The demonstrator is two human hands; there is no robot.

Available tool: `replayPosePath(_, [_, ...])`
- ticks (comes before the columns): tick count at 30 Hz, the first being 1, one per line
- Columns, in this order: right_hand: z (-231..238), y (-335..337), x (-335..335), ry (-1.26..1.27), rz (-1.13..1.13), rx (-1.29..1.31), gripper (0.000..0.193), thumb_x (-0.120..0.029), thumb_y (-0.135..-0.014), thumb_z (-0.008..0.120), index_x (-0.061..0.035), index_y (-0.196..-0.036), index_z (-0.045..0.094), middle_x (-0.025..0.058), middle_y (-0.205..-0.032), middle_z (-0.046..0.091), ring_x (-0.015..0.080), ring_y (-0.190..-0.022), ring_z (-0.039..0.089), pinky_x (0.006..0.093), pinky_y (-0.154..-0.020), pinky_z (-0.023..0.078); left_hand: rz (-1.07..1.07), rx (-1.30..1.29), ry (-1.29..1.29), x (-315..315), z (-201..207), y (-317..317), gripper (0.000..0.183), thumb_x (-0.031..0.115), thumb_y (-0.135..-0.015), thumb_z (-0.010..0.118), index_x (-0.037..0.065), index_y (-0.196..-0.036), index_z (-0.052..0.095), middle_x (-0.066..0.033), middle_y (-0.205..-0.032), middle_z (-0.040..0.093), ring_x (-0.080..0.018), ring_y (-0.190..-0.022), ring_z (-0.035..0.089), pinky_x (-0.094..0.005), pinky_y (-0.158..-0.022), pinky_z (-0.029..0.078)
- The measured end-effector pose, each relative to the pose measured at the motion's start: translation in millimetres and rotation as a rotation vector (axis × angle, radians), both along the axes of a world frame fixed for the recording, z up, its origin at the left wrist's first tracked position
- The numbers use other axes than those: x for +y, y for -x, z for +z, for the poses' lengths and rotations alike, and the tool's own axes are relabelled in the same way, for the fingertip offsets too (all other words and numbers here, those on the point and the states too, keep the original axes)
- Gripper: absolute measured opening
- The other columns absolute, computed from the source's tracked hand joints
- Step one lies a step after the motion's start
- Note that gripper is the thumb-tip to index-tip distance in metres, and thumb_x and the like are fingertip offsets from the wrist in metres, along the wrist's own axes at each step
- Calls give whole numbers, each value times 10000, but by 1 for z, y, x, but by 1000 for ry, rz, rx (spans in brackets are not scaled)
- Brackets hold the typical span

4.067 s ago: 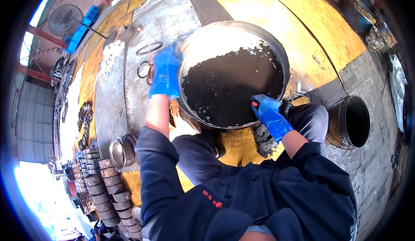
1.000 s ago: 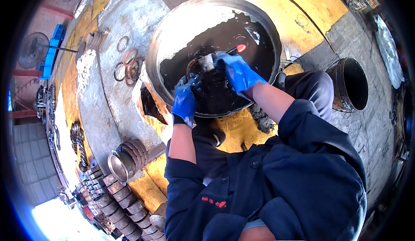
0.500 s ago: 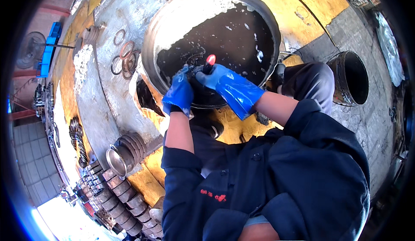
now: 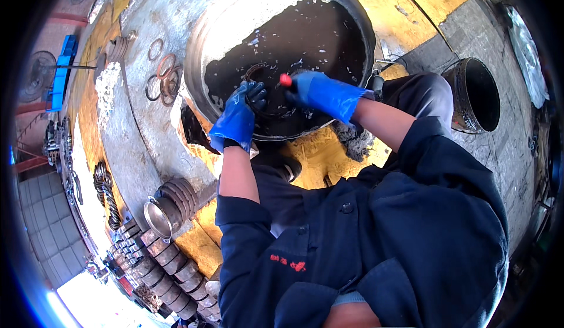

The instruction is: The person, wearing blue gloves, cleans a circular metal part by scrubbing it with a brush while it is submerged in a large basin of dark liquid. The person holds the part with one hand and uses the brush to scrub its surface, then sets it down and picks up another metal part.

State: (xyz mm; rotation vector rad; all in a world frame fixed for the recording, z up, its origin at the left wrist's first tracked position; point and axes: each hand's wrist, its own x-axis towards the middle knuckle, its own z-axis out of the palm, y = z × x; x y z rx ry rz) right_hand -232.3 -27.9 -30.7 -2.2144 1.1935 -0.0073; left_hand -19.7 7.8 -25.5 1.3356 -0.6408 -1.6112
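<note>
A wide round metal basin [image 4: 195,84] of dark liquid with pale flecks stands in front of me. Inside it my left hand [image 4: 242,106], in a blue glove, closes its fingers on a dark metal ring [image 4: 256,67], whose arc shows beyond the fingertips. My right hand [image 4: 320,93], gloved too and slightly blurred, grips a tool handle with a red end [image 4: 285,80] just right of the ring. The working end of that tool is hidden, so its kind does not show.
Several loose rings [image 4: 166,65] lie on the metal sheet to the left. Stacked round metal parts [image 4: 167,272] and a shiny metal cup-like part [image 4: 158,218] sit at lower left. An open black bucket [image 4: 470,101] stands right of my knee, and a clear plastic bag [image 4: 526,57] lies farther right.
My hands have moved apart. The right hand has shifted right and turned, with the red handle end lower; the left has moved slightly left, and more of the ring shows.
</note>
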Motion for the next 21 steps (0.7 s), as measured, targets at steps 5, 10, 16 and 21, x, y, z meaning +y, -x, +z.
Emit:
replayPosePath(5, [26,-42,2,-718,-619,-1102,383,-320,-844,678,-41,-1103,710,76,-962,733,157,-879,670,310,-802,529,-131,-474,283,27,28,-6,443,339,-1042,419,-16,-1262,567,-151,-1149,671,-271,-1055,649,-384,-942,529])
replayPosePath(10, [-16,-53,-6,-567,-649,-634,298,-296,-829,687,-63,-1010,721,57,-850,714,145,-806,659,316,-760,529,23,157,-12,-4,-4,3,455,343,-1040,428,-30,-1246,588,-135,-1161,671,-240,-1091,637,-379,-989,503])
replayPosePath(16, [-13,-9,35,-453,-366,-446,298,-326,-829,674,-129,-1048,716,102,-913,725,204,-842,686,343,-789,530,34,-67,-13,-7,-18,12,394,300,-1035,438,1,-1235,598,-107,-1129,691,-194,-1055,643,-310,-869,510])
replayPosePath(21, [10,0,33,-173,-110,-125,349,-390,-820,627,-223,-1120,688,154,-1013,700,322,-958,677,429,-837,531,89,-57,20,-13,-10,-7,352,325,-1031,467,58,-1235,574,-70,-1107,704,-101,-745,564,-247,-627,448])
